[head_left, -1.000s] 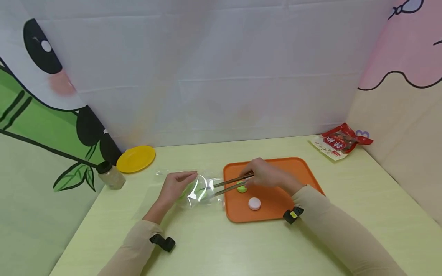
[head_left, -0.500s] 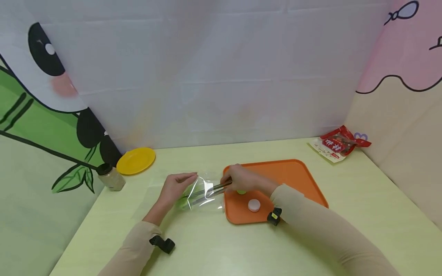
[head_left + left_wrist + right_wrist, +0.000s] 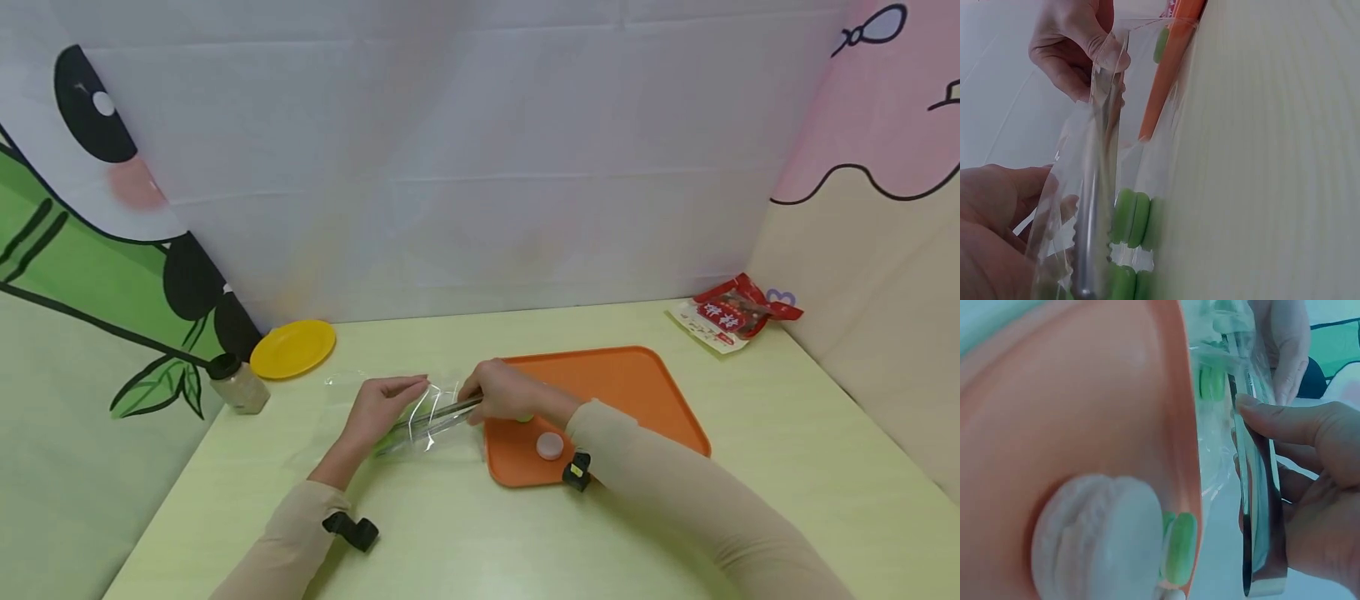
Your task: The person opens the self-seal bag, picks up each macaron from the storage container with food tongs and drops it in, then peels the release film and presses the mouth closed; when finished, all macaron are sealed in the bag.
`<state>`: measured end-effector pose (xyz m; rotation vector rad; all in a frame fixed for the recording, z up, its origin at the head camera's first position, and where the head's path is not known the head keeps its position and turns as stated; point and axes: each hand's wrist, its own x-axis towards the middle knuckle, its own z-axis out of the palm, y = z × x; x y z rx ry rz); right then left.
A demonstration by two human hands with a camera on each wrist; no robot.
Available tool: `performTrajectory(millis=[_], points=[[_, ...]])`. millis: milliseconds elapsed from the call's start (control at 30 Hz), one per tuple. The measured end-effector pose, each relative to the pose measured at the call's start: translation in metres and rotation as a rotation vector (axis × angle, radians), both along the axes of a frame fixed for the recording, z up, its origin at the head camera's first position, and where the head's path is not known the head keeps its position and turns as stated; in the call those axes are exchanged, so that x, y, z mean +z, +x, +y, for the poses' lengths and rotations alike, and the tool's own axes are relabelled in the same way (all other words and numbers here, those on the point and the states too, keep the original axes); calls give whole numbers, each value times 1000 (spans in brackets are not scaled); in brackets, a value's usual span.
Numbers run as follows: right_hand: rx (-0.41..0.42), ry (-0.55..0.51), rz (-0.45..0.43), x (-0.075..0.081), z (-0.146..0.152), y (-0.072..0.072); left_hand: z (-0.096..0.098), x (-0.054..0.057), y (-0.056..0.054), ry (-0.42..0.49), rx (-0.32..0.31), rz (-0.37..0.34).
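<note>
My left hand (image 3: 378, 408) pinches the upper edge of a clear plastic bag (image 3: 468, 446) lying on the table. Metal tongs (image 3: 1260, 506) are held between the thumb and fingers of my right hand (image 3: 506, 390), over the tray's left edge. Their serrated arms reach well into the bag, as the left wrist view shows. Green macarons (image 3: 1132, 219) lie inside the bag beside the tong tips. On the orange tray (image 3: 622, 379) sit a pale pinkish-white macaron (image 3: 1100, 537) and a green macaron (image 3: 1180, 549), the latter mostly hidden by my right hand in the head view.
A yellow plate (image 3: 292, 350) and a dark-lidded jar (image 3: 242, 387) stand at the table's back left. At the back right lies a red and white snack packet (image 3: 731, 315). A printed cloth backdrop rises behind the table.
My right hand has moved left, sliding the tongs deeper into the bag. The tong arms, spread apart earlier, are closer together now. My left hand stays at the bag's edge.
</note>
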<state>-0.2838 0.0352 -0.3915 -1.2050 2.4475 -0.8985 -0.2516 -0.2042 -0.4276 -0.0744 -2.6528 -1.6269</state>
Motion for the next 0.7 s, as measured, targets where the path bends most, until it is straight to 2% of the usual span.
performTrajectory(millis=[267, 500, 700], points=[[-8, 23, 39, -5, -13, 4, 1, -1, 3, 22, -14, 3], [-17, 0, 52, -5, -22, 7, 1, 0, 3, 8, -11, 18], [-35, 42, 79, -9, -25, 9, 1, -1, 1, 17, -26, 21]])
